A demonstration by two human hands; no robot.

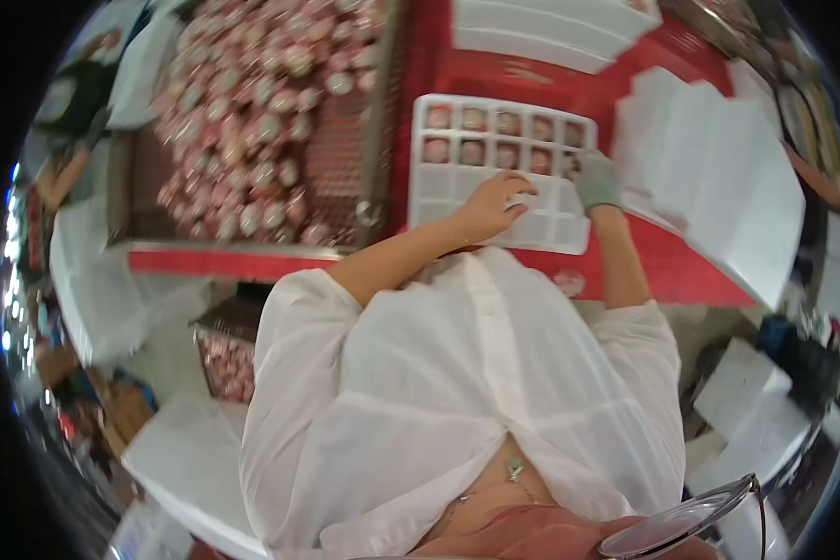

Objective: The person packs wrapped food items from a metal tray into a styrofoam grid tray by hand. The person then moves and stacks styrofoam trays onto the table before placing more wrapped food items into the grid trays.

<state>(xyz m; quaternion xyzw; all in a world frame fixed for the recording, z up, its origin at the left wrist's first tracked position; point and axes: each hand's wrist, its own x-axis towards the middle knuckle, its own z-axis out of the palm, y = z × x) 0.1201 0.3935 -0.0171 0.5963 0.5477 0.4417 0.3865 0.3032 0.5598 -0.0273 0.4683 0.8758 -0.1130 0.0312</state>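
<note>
My bare left hand (497, 205) is over the lower part of a white compartment tray (443, 191). Its fingers are curled round a small greyish thing, too blurred to name. A pale green glove covers my right hand (597, 181) at the tray's right edge. Its fingertips reach the last compartment of the second row, where a round piece (570, 166) partly shows; whether they grip it is hidden by blur. Round pinkish pieces (472, 151) sit singly in the upper two rows of compartments. The lower compartments in sight hold none.
A metal-rimmed mesh tray (345, 177) on the left holds a heap of shiny film-wrapped pink and white balls (252, 121). Stacked white trays (709, 159) stand right, others (541, 28) behind. Beneath the red table (224, 264) is a bin of pink pieces (229, 366).
</note>
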